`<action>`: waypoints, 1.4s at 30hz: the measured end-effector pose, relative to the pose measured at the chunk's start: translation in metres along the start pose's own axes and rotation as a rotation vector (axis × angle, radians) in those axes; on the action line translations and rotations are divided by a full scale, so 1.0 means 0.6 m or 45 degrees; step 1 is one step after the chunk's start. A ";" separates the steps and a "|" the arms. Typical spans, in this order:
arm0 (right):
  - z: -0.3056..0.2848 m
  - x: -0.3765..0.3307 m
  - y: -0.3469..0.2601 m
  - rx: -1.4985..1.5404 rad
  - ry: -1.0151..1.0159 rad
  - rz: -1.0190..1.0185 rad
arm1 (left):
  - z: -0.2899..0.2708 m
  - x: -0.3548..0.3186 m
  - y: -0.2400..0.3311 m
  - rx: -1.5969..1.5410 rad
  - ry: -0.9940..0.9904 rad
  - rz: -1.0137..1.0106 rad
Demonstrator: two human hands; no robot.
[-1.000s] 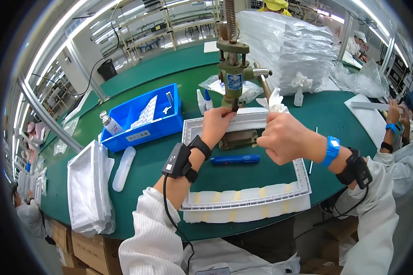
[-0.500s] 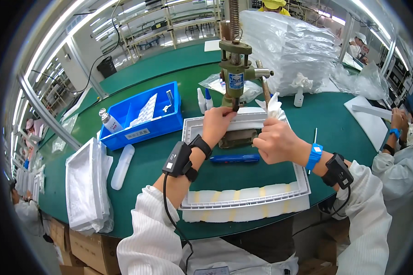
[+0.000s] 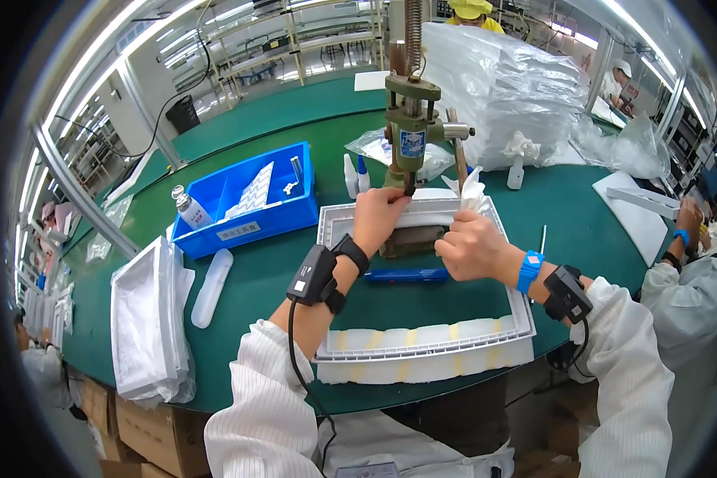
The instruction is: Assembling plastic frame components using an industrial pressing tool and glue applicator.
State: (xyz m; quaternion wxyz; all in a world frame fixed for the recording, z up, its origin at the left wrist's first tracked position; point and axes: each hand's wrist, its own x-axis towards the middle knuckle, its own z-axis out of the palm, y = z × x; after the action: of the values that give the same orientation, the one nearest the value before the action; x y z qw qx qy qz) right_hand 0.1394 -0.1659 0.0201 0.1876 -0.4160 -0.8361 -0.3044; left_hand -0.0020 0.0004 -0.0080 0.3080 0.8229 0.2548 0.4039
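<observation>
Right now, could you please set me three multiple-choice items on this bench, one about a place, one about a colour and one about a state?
1. Where does the blue pen lie?
A. on the green table inside the white frame
B. in the blue bin
C. on the stack of white trays

2. What colour is the right wrist's band?
A. red
B. blue
C. yellow

3. What is the left hand doing?
A. resting flat on the table
B. holding a bottle
C. reaching under the press

A: the blue pen lies within the white frame.
B: the band is blue.
C: the left hand sits at the green press base.
</observation>
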 end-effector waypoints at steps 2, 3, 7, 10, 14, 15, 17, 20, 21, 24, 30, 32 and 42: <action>0.001 0.000 -0.003 -0.017 -0.027 0.010 | -0.001 -0.002 0.000 -0.008 0.006 0.009; 0.001 -0.001 -0.001 -0.017 -0.029 0.011 | -0.001 -0.004 0.001 -0.015 0.009 0.020; 0.003 -0.007 0.001 -0.041 -0.033 -0.004 | 0.004 0.002 0.007 -0.004 -0.007 0.038; 0.000 -0.001 -0.003 -0.040 -0.025 -0.006 | 0.000 -0.001 -0.003 0.011 0.018 0.038; -0.006 -0.003 -0.001 -0.056 -0.041 -0.004 | 0.003 0.001 0.001 0.030 0.013 0.053; -0.005 -0.001 -0.002 -0.059 -0.040 -0.004 | 0.001 0.002 0.001 0.038 0.016 0.064; -0.003 0.001 -0.003 -0.028 -0.054 -0.001 | -0.003 -0.001 0.000 0.022 0.015 0.042; -0.002 -0.001 -0.002 -0.027 -0.034 -0.010 | 0.000 -0.002 0.000 -0.001 0.004 0.024; -0.001 -0.001 -0.003 -0.027 -0.032 -0.010 | 0.001 -0.002 0.000 -0.006 -0.005 0.024; -0.001 -0.003 -0.002 -0.028 -0.049 0.003 | 0.001 -0.001 -0.001 -0.008 0.016 0.031; 0.000 -0.004 -0.002 -0.047 -0.046 0.021 | 0.001 0.001 -0.001 0.031 0.028 0.035; -0.001 -0.004 -0.002 -0.022 -0.032 -0.008 | 0.005 -0.001 -0.002 0.008 0.022 0.035; -0.031 0.006 -0.007 0.059 -0.125 0.032 | 0.002 -0.003 -0.003 0.028 0.004 0.054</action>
State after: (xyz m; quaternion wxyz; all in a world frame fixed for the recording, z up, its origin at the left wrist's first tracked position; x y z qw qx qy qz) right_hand 0.1351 -0.1778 0.0345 0.1596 -0.4365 -0.8458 -0.2619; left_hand -0.0020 0.0003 -0.0109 0.2899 0.8309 0.2421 0.4087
